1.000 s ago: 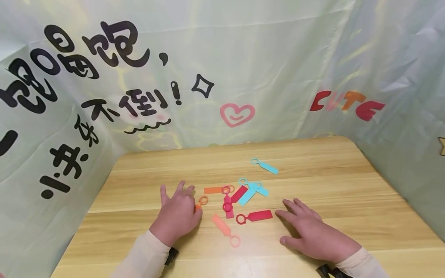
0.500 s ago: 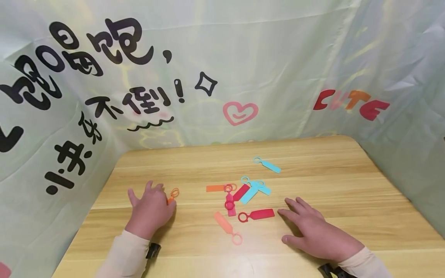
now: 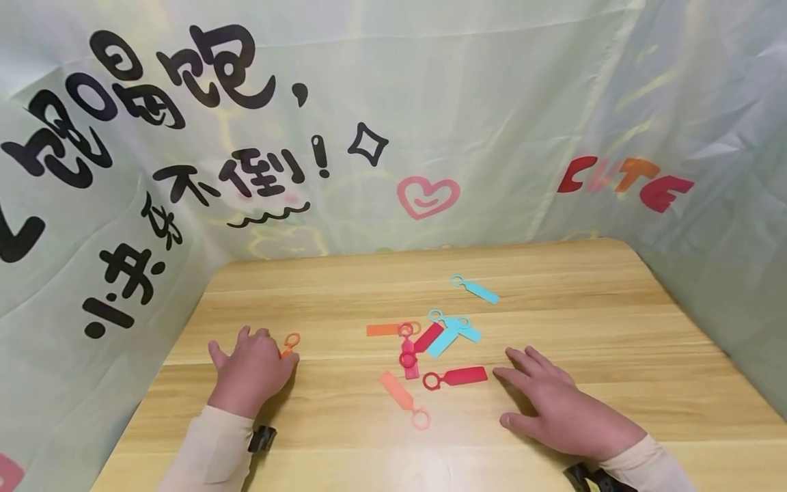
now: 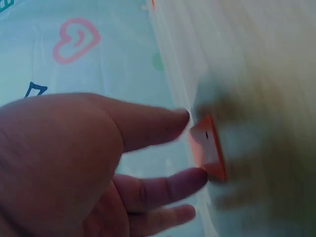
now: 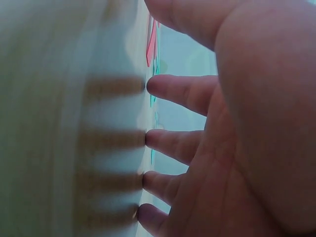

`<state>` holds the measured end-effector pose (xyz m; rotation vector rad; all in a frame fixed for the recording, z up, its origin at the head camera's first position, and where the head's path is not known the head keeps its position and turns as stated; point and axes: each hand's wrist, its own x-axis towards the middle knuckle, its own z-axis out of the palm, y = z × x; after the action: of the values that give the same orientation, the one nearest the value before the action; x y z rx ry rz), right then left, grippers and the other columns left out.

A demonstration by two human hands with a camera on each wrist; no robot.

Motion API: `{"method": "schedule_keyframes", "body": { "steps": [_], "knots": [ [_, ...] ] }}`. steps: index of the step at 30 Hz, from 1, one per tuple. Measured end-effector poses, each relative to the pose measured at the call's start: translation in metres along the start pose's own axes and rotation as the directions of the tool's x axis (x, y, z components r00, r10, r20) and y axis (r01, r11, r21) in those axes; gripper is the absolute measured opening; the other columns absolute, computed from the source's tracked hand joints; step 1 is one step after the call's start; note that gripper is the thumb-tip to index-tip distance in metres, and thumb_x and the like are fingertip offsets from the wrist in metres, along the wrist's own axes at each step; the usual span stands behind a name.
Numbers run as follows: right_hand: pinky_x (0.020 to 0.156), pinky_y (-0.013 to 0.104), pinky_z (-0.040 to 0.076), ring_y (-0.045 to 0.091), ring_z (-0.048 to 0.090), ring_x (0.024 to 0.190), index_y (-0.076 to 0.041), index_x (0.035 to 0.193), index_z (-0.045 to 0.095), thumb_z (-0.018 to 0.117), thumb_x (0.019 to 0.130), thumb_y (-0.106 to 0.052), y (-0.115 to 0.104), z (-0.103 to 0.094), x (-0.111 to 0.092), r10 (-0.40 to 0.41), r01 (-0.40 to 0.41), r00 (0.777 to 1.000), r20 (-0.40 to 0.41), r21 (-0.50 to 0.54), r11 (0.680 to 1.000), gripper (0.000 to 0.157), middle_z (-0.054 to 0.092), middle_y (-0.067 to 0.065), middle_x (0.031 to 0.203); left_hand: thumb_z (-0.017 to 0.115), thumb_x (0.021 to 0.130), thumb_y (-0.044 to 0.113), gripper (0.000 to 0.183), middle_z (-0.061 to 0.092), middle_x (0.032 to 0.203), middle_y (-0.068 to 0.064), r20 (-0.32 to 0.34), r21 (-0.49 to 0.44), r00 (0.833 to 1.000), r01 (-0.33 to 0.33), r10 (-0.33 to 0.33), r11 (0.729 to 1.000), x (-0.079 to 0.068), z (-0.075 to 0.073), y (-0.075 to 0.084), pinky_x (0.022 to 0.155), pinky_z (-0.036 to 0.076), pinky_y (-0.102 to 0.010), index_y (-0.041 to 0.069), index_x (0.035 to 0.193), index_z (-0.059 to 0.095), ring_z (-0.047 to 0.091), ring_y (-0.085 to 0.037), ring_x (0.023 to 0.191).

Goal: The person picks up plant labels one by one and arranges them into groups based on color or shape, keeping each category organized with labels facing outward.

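Note:
At the left of the table, my left hand (image 3: 249,372) holds an orange ring-ended tag (image 3: 289,344) between thumb and index finger. In the left wrist view, the thumb tip meets one edge of this tag (image 4: 207,148) and the index fingertip the opposite edge. Its ring points away from me. My right hand (image 3: 553,410) rests palm down with fingers spread, fingertips at the tabletop. Just left of its index fingertip lies a red ring-ended tag (image 3: 464,376). In the right wrist view, no object shows under the right palm (image 5: 222,148).
Mid-table, a second orange tag (image 3: 382,330), red tags (image 3: 428,337) and light blue tags (image 3: 444,340) overlap in a cluster. A salmon tag (image 3: 396,389) lies nearer me, a lone light blue tag (image 3: 481,292) farther back. Printed cloth (image 3: 492,102) surrounds the wooden table (image 3: 344,451).
My left hand has slid left across the table with the orange tag, away from the cluster, slowing lately. The right hand and the other tags have stayed put; the head view has shifted slightly.

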<state>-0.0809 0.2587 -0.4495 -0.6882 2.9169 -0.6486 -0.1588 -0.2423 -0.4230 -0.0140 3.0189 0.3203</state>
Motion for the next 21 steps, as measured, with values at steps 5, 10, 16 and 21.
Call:
{"method": "schedule_keyframes", "body": {
  "steps": [5, 10, 16, 21],
  "knots": [
    [0.111, 0.081, 0.041, 0.061, 0.042, 0.151, -0.01, 0.147, 0.069, 0.087, 0.098, -0.04, -0.009, -0.002, 0.006, -0.014, 0.01, 0.997, -0.082, -0.048, 0.999, 0.061, 0.052, 0.027, 0.163, 0.073, 0.104, 0.041, 0.033, 0.053, 0.158, -0.032, -0.065, -0.068, 0.997, -0.049, 0.044, 0.996, -0.008, -0.002, -0.013, 0.109, -0.007, -0.095, 0.009, 0.099, 0.077, 0.029, -0.06, 0.157],
    [0.103, 0.063, 0.056, 0.037, 0.065, 0.128, -0.01, 0.131, 0.077, 0.089, 0.096, -0.03, -0.034, -0.004, 0.019, -0.101, 0.083, 0.986, -0.132, -0.134, 0.988, 0.042, 0.067, 0.013, 0.138, 0.077, 0.102, 0.038, 0.037, 0.057, 0.156, -0.026, -0.084, -0.114, 0.992, -0.102, 0.092, 0.988, -0.023, 0.0, -0.031, 0.109, -0.004, -0.095, 0.007, 0.122, 0.074, 0.035, -0.059, 0.155],
    [0.081, 0.035, 0.062, 0.006, 0.062, 0.089, -0.012, 0.116, 0.081, 0.085, 0.099, -0.026, -0.072, 0.001, 0.038, -0.199, 0.192, 0.979, -0.044, -0.124, 0.974, 0.023, 0.068, -0.008, 0.106, 0.081, 0.1, 0.038, 0.043, 0.066, 0.149, -0.018, -0.104, -0.125, 0.987, -0.134, 0.121, 0.983, -0.028, 0.004, -0.038, 0.111, -0.005, -0.094, 0.007, 0.128, 0.074, 0.041, -0.058, 0.153],
    [0.066, 0.03, 0.054, 0.003, 0.05, 0.073, -0.017, 0.093, 0.076, 0.087, 0.096, -0.034, -0.103, 0.012, 0.056, -0.218, 0.216, 0.976, 0.007, -0.17, 0.962, 0.021, 0.058, -0.013, 0.085, 0.082, 0.1, 0.04, 0.049, 0.06, 0.158, -0.021, -0.096, -0.121, 0.984, -0.164, 0.153, 0.979, -0.029, 0.004, -0.035, 0.112, -0.004, -0.094, 0.007, 0.135, 0.074, 0.035, -0.058, 0.157]
  ]
}}
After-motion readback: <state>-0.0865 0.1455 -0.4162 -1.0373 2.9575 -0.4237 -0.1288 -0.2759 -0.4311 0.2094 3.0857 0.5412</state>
